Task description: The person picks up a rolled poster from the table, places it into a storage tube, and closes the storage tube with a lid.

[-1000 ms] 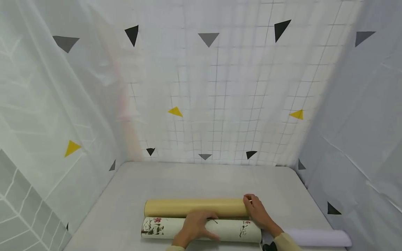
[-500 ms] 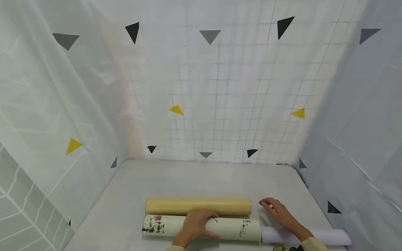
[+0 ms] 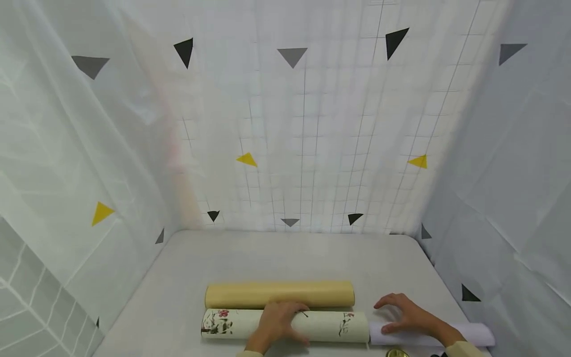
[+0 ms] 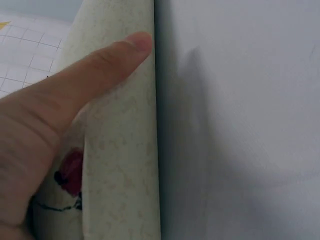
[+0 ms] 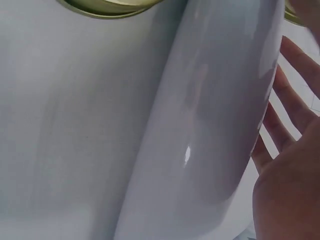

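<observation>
My left hand (image 3: 277, 320) lies across a cream wallpaper roll (image 3: 332, 326) printed with red flowers and dark twigs. Its fingers reach over the far side and the thumb comes down on the near side; the left wrist view shows that thumb along the patterned paper (image 4: 122, 150). Just beyond, a plain yellow roll (image 3: 236, 295) lies parallel to it. My right hand (image 3: 408, 315) is over a glossy white roll (image 3: 479, 334), thumb and fingers spread apart. Up close in the right wrist view, the fingers (image 5: 295, 102) extend beside the white roll's curved side.
A round gold-coloured object (image 3: 397, 353) sits at the near edge, cut off by the frame; its rim (image 5: 107, 9) shows in the right wrist view. White sheeting with taped triangles (image 3: 292, 57) walls the table (image 3: 285, 255) at the back and sides.
The right hand has left the yellow roll's right end and moved right and nearer, to the white roll, its fingers spreading. The left hand stays on the floral roll.
</observation>
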`<state>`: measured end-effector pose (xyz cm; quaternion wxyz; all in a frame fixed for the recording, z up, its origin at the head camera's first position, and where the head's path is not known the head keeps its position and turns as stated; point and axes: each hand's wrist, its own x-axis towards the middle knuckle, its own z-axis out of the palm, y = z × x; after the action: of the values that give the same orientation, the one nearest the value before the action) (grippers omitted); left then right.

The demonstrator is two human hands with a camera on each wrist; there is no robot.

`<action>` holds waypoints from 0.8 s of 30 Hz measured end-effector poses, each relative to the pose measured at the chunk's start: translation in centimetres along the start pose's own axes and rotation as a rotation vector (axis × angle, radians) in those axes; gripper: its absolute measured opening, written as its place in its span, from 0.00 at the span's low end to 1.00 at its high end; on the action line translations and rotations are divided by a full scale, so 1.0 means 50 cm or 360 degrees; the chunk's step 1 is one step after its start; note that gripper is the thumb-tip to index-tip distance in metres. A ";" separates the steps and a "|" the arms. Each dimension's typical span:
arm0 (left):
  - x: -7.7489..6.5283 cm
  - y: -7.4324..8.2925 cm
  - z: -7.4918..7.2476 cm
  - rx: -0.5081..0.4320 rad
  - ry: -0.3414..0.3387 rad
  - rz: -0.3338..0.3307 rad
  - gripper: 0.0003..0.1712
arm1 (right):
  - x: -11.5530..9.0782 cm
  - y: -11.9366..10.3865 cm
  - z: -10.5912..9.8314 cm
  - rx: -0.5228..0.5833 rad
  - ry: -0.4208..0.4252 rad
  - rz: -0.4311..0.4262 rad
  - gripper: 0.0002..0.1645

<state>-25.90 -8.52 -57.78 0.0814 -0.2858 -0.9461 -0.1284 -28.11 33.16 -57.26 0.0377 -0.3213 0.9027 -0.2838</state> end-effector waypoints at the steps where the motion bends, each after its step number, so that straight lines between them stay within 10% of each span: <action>1: -0.001 0.000 0.003 -0.0007 -0.0003 0.0004 0.44 | -0.005 0.003 0.003 0.0020 -0.0013 0.0002 0.27; 13: -0.001 -0.006 0.016 -0.0112 -0.0032 -0.0021 0.43 | 0.007 0.008 0.003 0.0524 -0.0413 0.0107 0.12; 24: 0.000 -0.006 0.019 -0.0085 0.0015 -0.0068 0.44 | 0.025 -0.006 0.009 0.0514 -0.0351 0.0138 0.16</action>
<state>-26.15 -8.47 -58.73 0.0753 -0.2671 -0.9479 -0.1567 -28.83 32.00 -57.35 0.1996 -0.3012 0.8488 -0.3859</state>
